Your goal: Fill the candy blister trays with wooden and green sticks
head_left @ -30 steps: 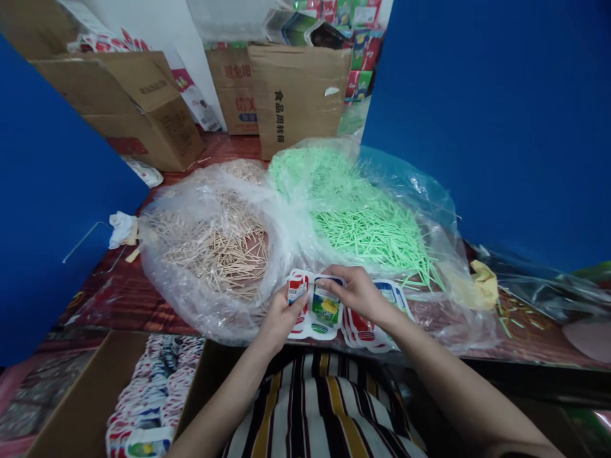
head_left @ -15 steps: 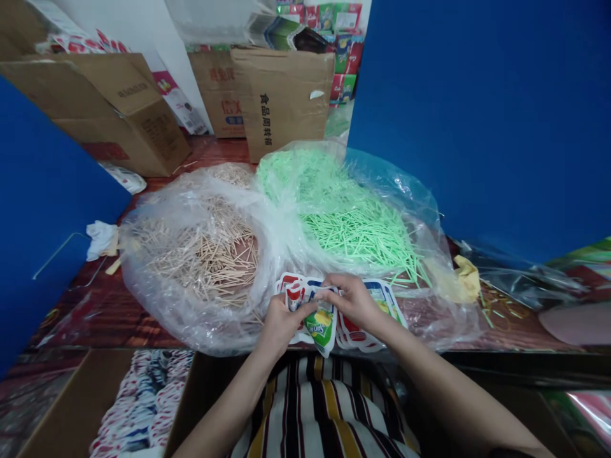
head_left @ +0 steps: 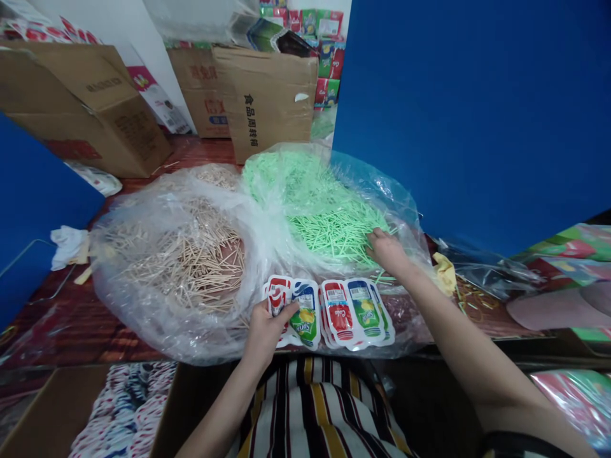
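My left hand point(head_left: 267, 327) is closed on a small Cola-and-Sprite packet pair at the table's front edge, its thumb pressed over the front. The held pair shows a red Cola part point(head_left: 279, 294) and a blue-green Sprite part point(head_left: 306, 323). Just right of it lies a stack of similar packets, with a Cola packet point(head_left: 340, 312) and a Sprite packet point(head_left: 366, 313) on top. Out at the right edge of a heap of thin green sticks point(head_left: 334, 232), my right hand point(head_left: 387, 251) has its fingers curled together among the sticks. Its fingertips are partly hidden.
A clear plastic bag point(head_left: 267, 248) spreads under the green heap and a heap of beige sticks point(head_left: 210, 254). Cardboard boxes point(head_left: 272, 102) stand behind, between blue panels point(head_left: 458, 114). Below the table at left, a carton point(head_left: 57, 413) holds many packets.
My right hand has left the packets and moved forward and right to the green sticks. My left hand still holds its packet pair, now lying flatter. The view has shifted slightly right.
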### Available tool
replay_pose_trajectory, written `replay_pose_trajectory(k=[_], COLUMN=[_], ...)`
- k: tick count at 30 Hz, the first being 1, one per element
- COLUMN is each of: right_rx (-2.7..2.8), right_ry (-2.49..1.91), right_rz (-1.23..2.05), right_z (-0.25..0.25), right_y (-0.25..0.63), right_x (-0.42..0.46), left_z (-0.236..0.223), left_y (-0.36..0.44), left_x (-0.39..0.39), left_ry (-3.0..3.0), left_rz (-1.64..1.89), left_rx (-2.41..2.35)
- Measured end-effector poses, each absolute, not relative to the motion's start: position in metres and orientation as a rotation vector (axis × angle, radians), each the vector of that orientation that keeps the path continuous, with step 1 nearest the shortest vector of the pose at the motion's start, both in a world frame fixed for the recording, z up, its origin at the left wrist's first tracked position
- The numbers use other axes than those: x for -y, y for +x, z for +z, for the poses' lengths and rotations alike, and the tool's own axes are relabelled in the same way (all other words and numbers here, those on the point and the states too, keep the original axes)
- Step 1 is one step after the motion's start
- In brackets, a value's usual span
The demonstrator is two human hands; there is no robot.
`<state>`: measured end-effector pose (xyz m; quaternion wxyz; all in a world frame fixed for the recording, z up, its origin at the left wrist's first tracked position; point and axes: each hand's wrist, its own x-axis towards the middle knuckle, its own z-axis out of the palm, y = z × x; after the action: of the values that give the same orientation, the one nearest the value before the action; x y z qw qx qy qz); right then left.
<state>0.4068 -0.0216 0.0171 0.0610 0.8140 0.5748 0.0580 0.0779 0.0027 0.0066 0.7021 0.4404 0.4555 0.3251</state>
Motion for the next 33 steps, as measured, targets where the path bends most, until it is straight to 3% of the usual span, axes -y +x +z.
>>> replay_pose_trajectory(k=[10, 14, 22, 33], right_rx=[-1.865, -1.868, -1.898, -1.963], right_ry=[2.479, 2.804, 3.251, 3.301], right_rz=[0.149, 0.215, 0.003, -0.182], right_z=[0.018, 0.021, 0.015, 0.017], right_y=[0.427, 0.439, 0.447, 0.440], right_x=[0.020, 0.023, 0.019, 0.009], left_z=[0.001, 0.001, 0.002, 0.000], left_y=[0.072, 0.071, 0.072, 0.071], left_x=[-0.002, -0.003, -0.004, -0.004], left_ry=[0.930, 0.924, 0.937, 0.899], left_rz=[0.740, 0.754, 0.778, 0.772], left_rx=[-1.019, -1.015, -0.995, -0.999])
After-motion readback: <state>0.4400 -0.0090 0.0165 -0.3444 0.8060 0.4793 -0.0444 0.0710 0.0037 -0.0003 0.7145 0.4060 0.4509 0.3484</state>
